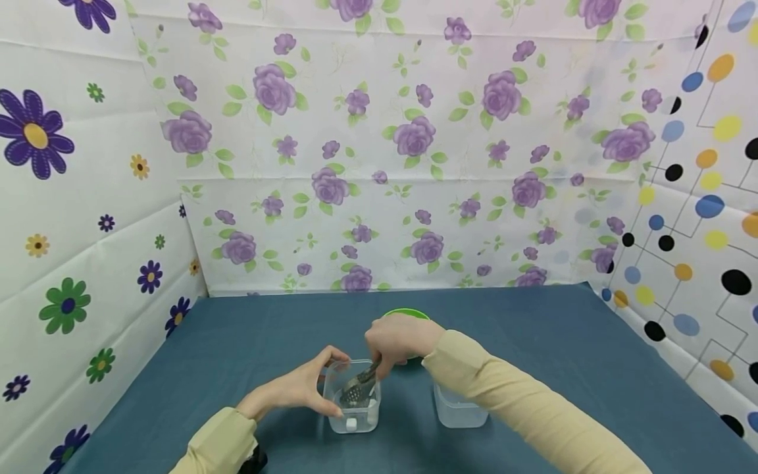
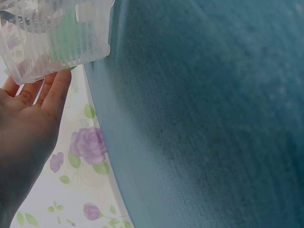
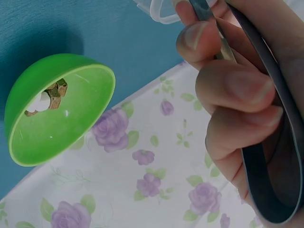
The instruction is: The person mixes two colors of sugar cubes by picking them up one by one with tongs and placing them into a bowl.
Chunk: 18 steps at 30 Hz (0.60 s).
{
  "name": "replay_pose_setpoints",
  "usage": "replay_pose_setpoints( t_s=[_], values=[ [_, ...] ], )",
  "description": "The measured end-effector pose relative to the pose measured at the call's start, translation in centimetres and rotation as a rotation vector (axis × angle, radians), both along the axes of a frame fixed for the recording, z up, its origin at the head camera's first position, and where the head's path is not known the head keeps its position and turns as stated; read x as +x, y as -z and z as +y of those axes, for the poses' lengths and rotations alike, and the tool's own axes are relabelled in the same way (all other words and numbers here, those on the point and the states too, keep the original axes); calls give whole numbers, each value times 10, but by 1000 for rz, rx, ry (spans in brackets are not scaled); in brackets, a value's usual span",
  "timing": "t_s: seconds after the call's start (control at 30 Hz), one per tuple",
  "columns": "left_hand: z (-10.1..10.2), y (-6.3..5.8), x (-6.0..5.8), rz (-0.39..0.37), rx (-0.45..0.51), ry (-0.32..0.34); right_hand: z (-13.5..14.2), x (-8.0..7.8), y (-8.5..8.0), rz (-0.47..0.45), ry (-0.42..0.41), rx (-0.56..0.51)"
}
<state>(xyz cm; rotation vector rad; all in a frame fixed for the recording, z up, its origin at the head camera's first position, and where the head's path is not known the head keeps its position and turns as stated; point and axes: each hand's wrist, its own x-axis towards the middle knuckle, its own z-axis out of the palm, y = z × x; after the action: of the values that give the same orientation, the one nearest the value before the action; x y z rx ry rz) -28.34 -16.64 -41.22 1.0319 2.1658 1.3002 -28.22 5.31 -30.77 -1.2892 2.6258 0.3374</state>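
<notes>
Near the front of the table stands a clear plastic container (image 1: 364, 426). My left hand (image 1: 299, 388) holds it from the left, thumb on the near side and fingers toward the far side. Metal tongs (image 1: 357, 390) with a perforated head dip into the container, gripped from above by my right hand (image 1: 403, 337). A few white pieces (image 1: 351, 424) show inside the container. Whether the tongs pinch one is hard to tell. Behind the right hand is a green bowl (image 3: 33, 76); in the right wrist view it holds white pieces (image 3: 40, 102) and brownish chunks (image 3: 58, 94).
A second clear container (image 1: 462, 413) sits to the right, partly covered by the right forearm. Blue cloth (image 1: 284, 329) covers the table. Patterned sheets (image 1: 379, 145) hang behind and on both sides. Beside the left sleeve lies a small black object (image 1: 253, 459).
</notes>
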Motion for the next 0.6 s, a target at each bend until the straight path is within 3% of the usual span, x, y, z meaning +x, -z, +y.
replay_pose_setpoints(
  t_s=[0.47, 0.6],
  values=[
    [1, -2, 2, -19, -29, -47, 40, -7, -28, -113, -58, -275],
    [1, -1, 2, -18, -18, -34, 54, -12, -36, -157, -50, -330]
  ],
)
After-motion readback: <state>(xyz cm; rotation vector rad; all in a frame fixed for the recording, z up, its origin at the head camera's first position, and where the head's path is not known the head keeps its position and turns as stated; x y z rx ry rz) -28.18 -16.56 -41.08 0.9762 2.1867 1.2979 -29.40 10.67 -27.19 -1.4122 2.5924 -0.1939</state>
